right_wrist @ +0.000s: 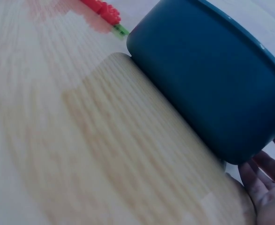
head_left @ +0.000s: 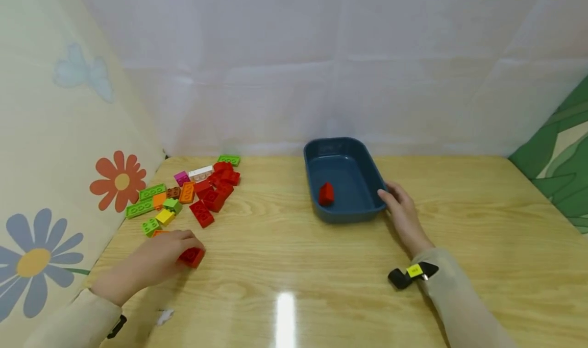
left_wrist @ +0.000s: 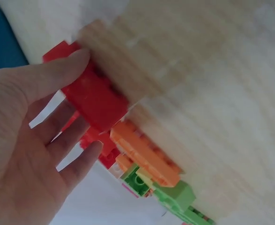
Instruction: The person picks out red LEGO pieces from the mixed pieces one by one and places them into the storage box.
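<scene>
In the head view my left hand (head_left: 158,256) is at the near side of a brick pile, pinching a red toy brick (head_left: 193,257) close over the table. The left wrist view shows the thumb across that brick (left_wrist: 97,98), with the other fingers spread behind. An orange brick (left_wrist: 144,152) lies just beyond. My right hand (head_left: 406,218) holds the near right corner of a dark blue plastic bin (head_left: 346,218), thumb at the rim. In the right wrist view its fingertips touch the bin's side (right_wrist: 207,84). One red brick (head_left: 326,194) sits inside the bin.
Left of the bin, the pile has several red bricks (head_left: 214,200), long green bricks (head_left: 140,208), a yellow brick (head_left: 165,217), a white brick (head_left: 200,173) and a magenta one (head_left: 181,178). A white cloth wall (head_left: 275,82) closes the table's back, with a flower-printed panel (head_left: 55,149) at left.
</scene>
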### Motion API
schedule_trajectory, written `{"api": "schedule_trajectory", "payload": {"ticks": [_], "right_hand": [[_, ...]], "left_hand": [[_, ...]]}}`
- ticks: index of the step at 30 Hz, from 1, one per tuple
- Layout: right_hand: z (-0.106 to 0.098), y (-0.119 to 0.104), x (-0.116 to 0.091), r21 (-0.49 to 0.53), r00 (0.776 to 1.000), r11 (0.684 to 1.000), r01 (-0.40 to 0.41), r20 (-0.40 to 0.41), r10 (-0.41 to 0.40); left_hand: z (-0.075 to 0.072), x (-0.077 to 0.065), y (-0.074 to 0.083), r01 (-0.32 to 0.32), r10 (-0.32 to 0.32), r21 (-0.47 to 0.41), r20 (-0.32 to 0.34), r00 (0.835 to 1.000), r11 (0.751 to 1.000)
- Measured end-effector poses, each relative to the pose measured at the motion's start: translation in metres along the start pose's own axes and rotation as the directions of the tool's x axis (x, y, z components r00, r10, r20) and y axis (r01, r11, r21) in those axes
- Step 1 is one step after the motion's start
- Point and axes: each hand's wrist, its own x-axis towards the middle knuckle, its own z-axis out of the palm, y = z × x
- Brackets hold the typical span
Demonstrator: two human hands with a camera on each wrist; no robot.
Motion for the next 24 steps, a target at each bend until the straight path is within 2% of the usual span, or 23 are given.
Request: {"api": "schedule_trajectory", "payload": {"ticks": [6, 16, 24], "right_hand": [[0.001, -0.001, 0.000, 0.020, 1.000, 1.000, 0.011, -0.003, -0.011], [0.002, -0.001, -0.001, 0.027, 1.000, 1.000, -0.003, -0.018, 0.003], [0.002, -0.002, -0.001, 0.021, 1.000, 1.000, -0.010, -0.013, 0.011]], "left_hand": [[0.005, -0.001, 0.000, -0.024, 0.025, 0.029, -0.046, 0.999, 0.999], [0.002, 0.008, 0.002, -0.059, 0.067, 0.074, -0.113, 0.991, 0.996], [-0.005, 0.013, 0.006, -0.058, 0.069, 0.114, -0.103, 0.992, 0.992]]}}
